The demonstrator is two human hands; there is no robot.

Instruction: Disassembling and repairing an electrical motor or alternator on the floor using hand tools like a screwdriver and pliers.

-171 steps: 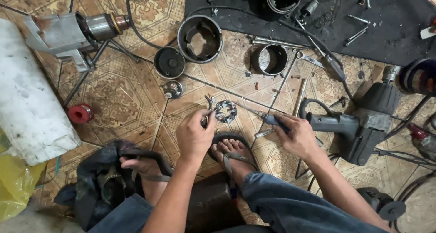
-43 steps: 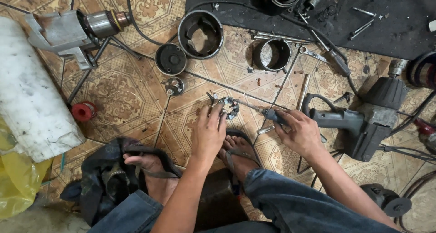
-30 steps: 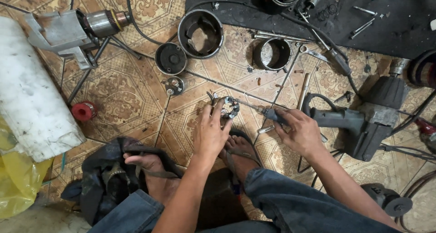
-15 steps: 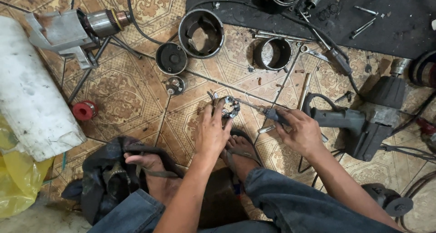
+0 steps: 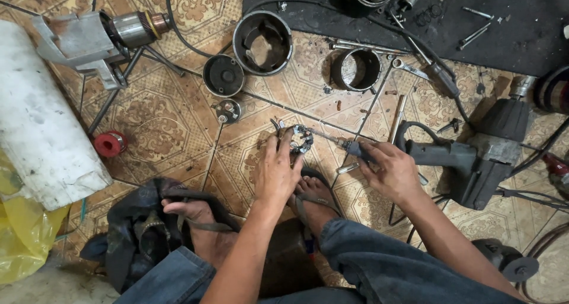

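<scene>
Nearest, the person's sandalled feet rest on the patterned tile floor (image 5: pixel 178 138). Just beyond them the left hand (image 5: pixel 277 172) lies flat, fingers spread, pressing down on a small round brush-holder plate (image 5: pixel 301 139) at its fingertips. The right hand (image 5: pixel 391 172) is clenched around the handle of a screwdriver (image 5: pixel 341 143), whose tip reaches left onto that plate. Farther out lie a grey power drill (image 5: pixel 474 156), a black end cap (image 5: pixel 223 76), two metal cylinder housings, and a motor armature (image 5: pixel 133 28) by the floor's far-left corner.
</scene>
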